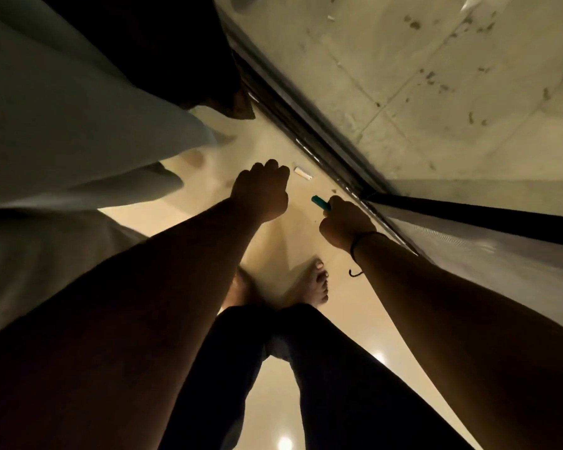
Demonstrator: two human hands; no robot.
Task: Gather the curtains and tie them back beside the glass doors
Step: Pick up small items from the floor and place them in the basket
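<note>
Curtain (pixel 62 118) runs off the left edge, its top unseen. Teal object (pixel 320 203) mostly buried in the right hand (pixel 345 222); kind unclear. Left foot (pixel 241 290) blurred, half behind the forearm.

No lettering, label, brand, number or sign can be read anywhere in my view. The short teal cylindrical piece (pixel 320 203) that sticks out of my closed right hand (pixel 345 222) shows no legible print, and the small white stub (pixel 303 173) that lies on the glossy cream floor (pixel 348 313) is too small and blurred to show any mark.
</note>
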